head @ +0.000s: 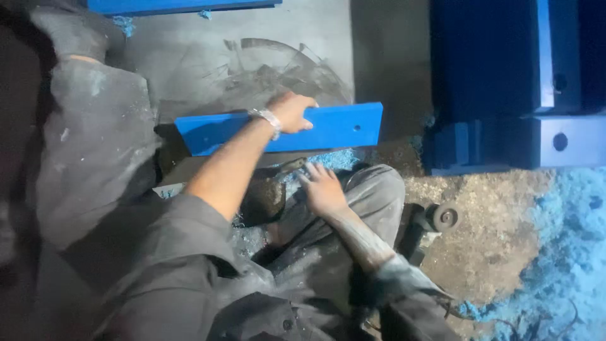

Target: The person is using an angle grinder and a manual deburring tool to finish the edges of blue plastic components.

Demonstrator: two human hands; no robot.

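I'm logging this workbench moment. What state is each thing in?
Blue bar: lying flat, gripped at its top edge.
Left hand: grip closed on the blue bar.
Right hand: open, resting flat by the knee.
Blue shavings: loose, piled at right.
Blue blocks: stacked, untouched.

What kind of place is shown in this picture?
Probably a machining or fabrication workshop: a long flat blue bar with a hole, heaps of blue shavings on the dusty floor, and big blue blocks.

A blue flat bar gripped at a dusty workbench

The blue bar point(328, 128) is held along its top edge by the left hand point(291, 111); the right hand point(322, 188) is rested on the knee, beside blue shavings point(338, 159). Blue blocks point(505, 82) are seen at right.
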